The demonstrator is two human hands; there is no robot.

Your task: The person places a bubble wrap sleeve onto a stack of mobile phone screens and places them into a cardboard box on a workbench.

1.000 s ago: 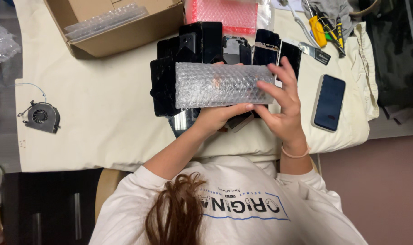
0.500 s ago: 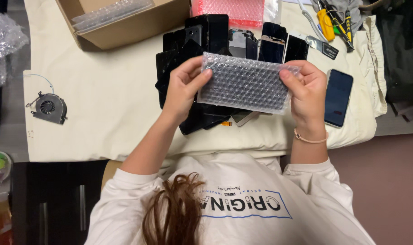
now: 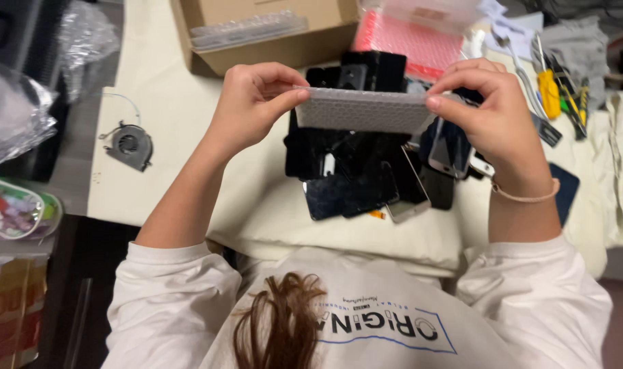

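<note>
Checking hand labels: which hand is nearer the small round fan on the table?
Left. The left hand pinches the bubble wrap just right of the fan; the right hand holds the wrap's far end, well beyond the phone pile.

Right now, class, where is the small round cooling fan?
In the head view the cooling fan lies at the table's left edge, left of the person's left hand and below the cardboard box.

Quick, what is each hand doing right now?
Left hand: closed, pinching the bubble-wrap pouch at one end.
Right hand: closed, pinching its other end.
</note>
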